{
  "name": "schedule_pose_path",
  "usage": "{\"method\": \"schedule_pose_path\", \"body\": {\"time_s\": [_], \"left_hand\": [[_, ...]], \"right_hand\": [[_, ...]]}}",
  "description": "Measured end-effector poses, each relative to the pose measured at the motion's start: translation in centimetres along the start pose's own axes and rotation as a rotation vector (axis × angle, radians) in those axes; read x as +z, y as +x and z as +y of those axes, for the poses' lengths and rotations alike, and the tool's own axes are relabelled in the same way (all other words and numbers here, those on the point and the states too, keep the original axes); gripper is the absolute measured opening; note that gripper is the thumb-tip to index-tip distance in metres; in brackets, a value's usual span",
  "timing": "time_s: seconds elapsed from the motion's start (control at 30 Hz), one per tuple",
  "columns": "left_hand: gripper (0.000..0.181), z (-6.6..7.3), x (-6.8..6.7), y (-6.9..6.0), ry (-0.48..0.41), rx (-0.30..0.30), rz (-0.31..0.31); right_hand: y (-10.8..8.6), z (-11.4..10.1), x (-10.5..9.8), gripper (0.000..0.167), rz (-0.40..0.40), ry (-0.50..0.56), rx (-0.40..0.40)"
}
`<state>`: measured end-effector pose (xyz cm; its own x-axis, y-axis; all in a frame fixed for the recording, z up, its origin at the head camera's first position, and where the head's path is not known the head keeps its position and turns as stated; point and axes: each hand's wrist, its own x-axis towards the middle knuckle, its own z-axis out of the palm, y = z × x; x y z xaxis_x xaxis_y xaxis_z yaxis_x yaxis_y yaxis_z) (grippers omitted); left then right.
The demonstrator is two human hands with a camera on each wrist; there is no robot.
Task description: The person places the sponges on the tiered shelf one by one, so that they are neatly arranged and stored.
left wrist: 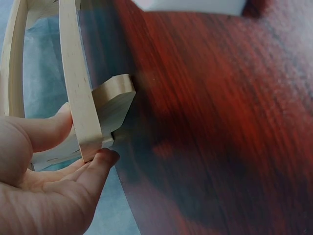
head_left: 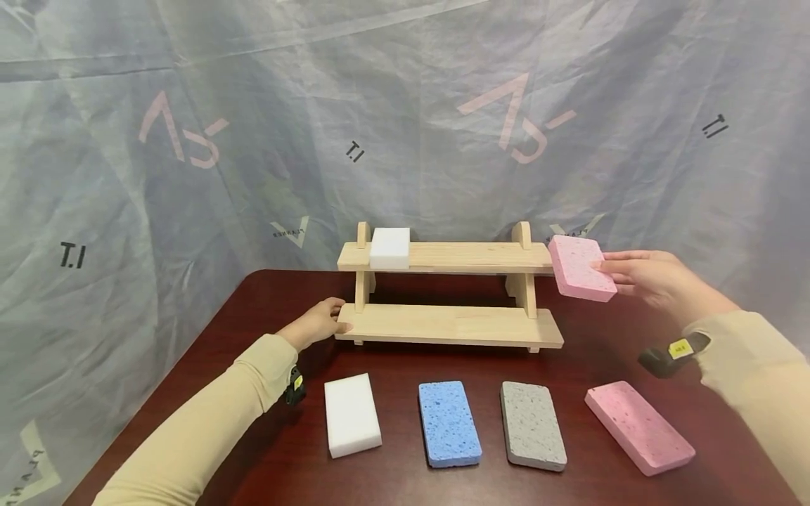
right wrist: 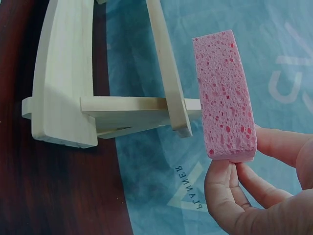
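Observation:
A two-tier wooden rack [head_left: 449, 325] stands at the back of the table. My left hand [head_left: 318, 323] grips the left end of its lower shelf, thumb on one face and fingers on the other in the left wrist view [left wrist: 54, 171]. My right hand [head_left: 654, 277] pinches a pink sponge [head_left: 581, 267] by its right edge, in the air by the right end of the upper shelf. In the right wrist view the pink sponge [right wrist: 226, 95] is upright between thumb and fingers of the right hand [right wrist: 264, 181]. A white sponge [head_left: 390, 248] lies on the upper shelf's left part.
In front of the rack lie a white sponge [head_left: 352, 414], a blue sponge [head_left: 449, 424], a grey sponge [head_left: 533, 425] and a second pink sponge [head_left: 640, 426], side by side on the dark red table [head_left: 285, 450]. A grey printed cloth [head_left: 405, 105] hangs behind.

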<state>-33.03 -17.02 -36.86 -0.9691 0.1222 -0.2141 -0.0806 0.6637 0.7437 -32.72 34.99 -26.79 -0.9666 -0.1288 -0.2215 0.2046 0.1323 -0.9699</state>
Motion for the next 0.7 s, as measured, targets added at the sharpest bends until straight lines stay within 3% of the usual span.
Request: {"method": "schedule_pose_path", "body": {"time_s": [0.17, 0.6, 0.7], "left_hand": [[0.066, 0.0, -0.1, 0.0, -0.001, -0.001, 0.001], [0.066, -0.1, 0.0, 0.0, -0.019, 0.002, -0.001], [0.067, 0.0, 0.0, 0.0, -0.028, 0.002, -0.007]], "right_hand": [[0.3, -0.6, 0.2, 0.027, 0.001, 0.042, -0.002], [0.9, -2.0, 2.0, 0.017, 0.004, -0.106, -0.042], [1.4, -2.2, 2.7, 0.018, 0.009, -0.069, -0.038]]}}
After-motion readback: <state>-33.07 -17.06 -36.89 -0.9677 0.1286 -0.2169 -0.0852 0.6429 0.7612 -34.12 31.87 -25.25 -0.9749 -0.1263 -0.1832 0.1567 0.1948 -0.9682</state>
